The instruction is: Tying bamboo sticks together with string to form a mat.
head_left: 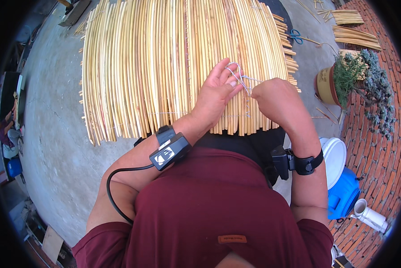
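The left hand (216, 91) lies palm-down on a mat of pale bamboo canes (164, 67), fingers extended and close together, with thin white twine (241, 79) looped across the fingertips. The right hand (276, 98) is curled into a loose fist just beside it, pinching the same twine where the strands meet between the two hands. The twine runs down over the canes near the mat's right edge. The mat is spread on a grey concrete floor (53, 116) directly ahead of the person, its canes lying side by side and bound by rows of stitching.

A black device with a cable is strapped to the left wrist (169, 149); a black band with a small unit sits on the right wrist (299, 163).

To the right, blue-handled scissors (294, 35) lie on the floor near the mat's edge. Loose cane bundles (354, 35) rest beyond them. A potted plant (343, 82) stands beside red brick paving (375, 147). A blue container with a white lid (341, 178) stands lower right.
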The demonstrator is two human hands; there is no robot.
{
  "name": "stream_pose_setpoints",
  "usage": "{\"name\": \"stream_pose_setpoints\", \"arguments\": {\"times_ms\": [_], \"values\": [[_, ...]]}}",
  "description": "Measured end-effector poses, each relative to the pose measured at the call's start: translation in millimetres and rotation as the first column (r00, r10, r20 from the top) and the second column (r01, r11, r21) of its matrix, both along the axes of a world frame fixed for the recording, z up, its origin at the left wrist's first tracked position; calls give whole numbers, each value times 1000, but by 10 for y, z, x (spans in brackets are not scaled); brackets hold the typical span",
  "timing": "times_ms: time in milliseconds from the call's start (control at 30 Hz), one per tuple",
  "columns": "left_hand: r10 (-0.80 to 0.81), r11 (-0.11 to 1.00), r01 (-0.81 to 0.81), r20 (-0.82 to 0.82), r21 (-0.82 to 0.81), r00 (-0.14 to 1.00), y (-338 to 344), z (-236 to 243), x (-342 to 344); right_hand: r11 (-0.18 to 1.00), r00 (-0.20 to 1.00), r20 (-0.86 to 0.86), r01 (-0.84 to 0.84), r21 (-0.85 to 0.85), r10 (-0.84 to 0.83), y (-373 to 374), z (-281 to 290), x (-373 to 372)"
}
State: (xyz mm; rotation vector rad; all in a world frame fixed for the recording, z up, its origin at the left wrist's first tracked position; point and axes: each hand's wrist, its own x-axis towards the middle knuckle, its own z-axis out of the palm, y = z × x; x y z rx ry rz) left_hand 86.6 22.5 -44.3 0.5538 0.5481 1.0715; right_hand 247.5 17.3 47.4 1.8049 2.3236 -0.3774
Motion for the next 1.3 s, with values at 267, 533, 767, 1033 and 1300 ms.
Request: {"name": "stream_pose_setpoints", "arguments": {"times_ms": [267,533,767,1033,1300], "values": [[19,999,-20,-3,-27,1000,-13,10,20,988,971,222,-60,-141,91,169,145,-288],[72,997,-72,8,-42,997,-23,47,3,969,921,327,-160,-186,214,175,59,-416],[-132,982,183,-520,49,844,-155,268,-355,978,927,313,-183,-100,206,147,36,-359],[497,441,660,-777,609,385,-618,708,-683,704,741,-659,535,468,-125,-410,102,285],[846,368,873,-504,321,-172,-388,665,-492,451,776,-630,576,682,-37,-1013,81,666]]}}
